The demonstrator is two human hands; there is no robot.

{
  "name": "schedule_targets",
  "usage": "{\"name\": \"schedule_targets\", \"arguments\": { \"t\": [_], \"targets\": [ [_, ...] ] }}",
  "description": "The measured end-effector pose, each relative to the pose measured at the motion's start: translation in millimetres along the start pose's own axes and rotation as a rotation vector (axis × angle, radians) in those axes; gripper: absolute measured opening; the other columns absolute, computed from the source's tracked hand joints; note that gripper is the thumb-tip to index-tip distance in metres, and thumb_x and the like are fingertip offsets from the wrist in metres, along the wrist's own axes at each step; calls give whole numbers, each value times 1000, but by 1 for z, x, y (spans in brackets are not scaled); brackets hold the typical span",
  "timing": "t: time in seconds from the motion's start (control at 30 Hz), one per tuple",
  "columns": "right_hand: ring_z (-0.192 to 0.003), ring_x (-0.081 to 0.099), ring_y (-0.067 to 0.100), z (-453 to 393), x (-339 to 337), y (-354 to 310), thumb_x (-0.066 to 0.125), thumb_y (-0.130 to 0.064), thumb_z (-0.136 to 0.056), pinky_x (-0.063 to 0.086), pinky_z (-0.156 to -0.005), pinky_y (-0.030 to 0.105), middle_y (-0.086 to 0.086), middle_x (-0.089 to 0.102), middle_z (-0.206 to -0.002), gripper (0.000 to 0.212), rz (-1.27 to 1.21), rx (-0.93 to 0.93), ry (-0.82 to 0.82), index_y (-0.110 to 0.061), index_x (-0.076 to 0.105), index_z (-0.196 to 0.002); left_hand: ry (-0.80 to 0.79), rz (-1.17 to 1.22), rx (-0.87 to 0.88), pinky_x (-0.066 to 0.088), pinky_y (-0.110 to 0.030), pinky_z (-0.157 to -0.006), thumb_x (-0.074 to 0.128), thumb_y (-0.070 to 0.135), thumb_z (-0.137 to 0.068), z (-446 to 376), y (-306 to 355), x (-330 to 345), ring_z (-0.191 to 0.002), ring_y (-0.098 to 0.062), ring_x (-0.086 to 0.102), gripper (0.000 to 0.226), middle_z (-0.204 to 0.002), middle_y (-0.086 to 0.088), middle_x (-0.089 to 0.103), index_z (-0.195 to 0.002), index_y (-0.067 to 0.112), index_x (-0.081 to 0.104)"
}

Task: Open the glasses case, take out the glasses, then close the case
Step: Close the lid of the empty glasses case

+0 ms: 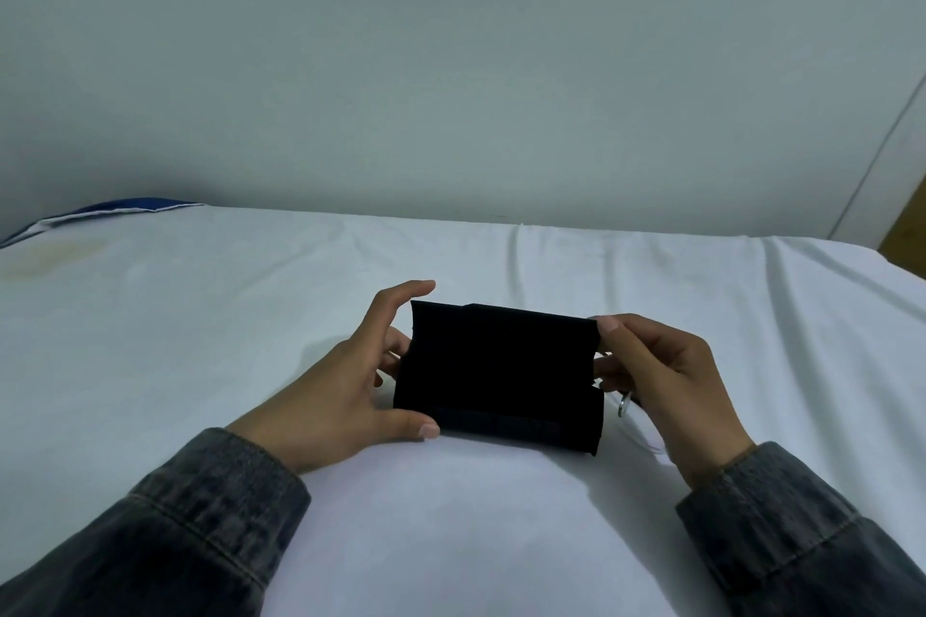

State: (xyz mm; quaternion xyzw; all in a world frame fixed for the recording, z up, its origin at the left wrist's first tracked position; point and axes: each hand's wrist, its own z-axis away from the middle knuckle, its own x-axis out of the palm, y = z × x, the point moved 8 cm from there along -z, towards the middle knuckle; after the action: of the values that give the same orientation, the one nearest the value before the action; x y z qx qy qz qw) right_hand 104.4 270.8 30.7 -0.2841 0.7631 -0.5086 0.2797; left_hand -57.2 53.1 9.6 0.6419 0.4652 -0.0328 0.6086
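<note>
Above the white bed [451, 541], my left grip [345, 396] and right grip [656, 381] pinch the ends of a black glasses case [496, 376], seemingly light, soft-sided, best held at its edges.

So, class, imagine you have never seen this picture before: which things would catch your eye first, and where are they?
The black glasses case stands out most, dark against the white sheet, near the middle of the view. The left hand grips its left end and the right hand its right end, both in dark denim sleeves. A blue-edged cloth lies at the far left by the pale wall.
</note>
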Motion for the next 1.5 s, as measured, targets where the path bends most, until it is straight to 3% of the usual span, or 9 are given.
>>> {"name": "schedule_targets", "arguments": {
  "t": [0.27,0.47,0.7,0.87,1.07,1.33,1.5],
  "targets": [
    [-79,67,25,1,7,-6,54,-10,-95,51,-76,42,17,75,-88,26,-31,-15,-83,-14,78,-86,-13,-20,-29,39,-14,-89,90,35,-74,0,-10,3,-112,-1,59,98,-115,13,66,-144,58,24],
    [-72,64,17,2,12,-8,67,-18,-89,50,-70,33,13,74,-83,11,34,-61,-110,-19,75,-82,3,-38,-29,40,-17,-87,83,52,-66,0,-11,2,-111,-1,60,84,-121,18,66,-134,61,33],
    [-77,70,18,5,14,-7,74,-30,-81,56,-77,37,9,77,-88,10,53,-61,-173,-20,74,-84,8,-32,-43,41,-16,-87,87,42,-71,0,-14,2,-113,-4,60,77,-125,14,64,-132,56,42],
    [-92,69,36,5,17,-8,76,-29,-77,53,-88,56,9,78,-93,14,73,-49,-195,-20,72,-86,25,-50,-50,42,-16,-88,90,32,-76,1,-13,0,-114,3,58,72,-126,17,62,-130,51,47],
    [-88,68,36,7,20,-8,80,-28,-76,54,-84,57,0,77,-91,15,153,-68,-232,-24,72,-88,21,-73,-42,43,-12,-84,88,34,-77,0,-15,0,-116,2,57,66,-128,18,63,-128,50,50],
    [-81,65,8,9,24,-8,80,-21,-78,56,-85,43,-18,71,-86,18,235,-90,-301,-26,72,-93,18,-84,-47,46,-20,-87,87,38,-77,0,-16,0,-109,3,58,62,-124,22,63,-127,48,51],
    [-81,63,2,11,25,-9,81,-21,-77,53,-85,36,-23,69,-86,22,291,-106,-326,-28,71,-96,6,-72,-55,51,-25,-89,86,39,-78,0,-16,1,-105,1,61,59,-122,22,64,-126,49,52]
  ]
}}
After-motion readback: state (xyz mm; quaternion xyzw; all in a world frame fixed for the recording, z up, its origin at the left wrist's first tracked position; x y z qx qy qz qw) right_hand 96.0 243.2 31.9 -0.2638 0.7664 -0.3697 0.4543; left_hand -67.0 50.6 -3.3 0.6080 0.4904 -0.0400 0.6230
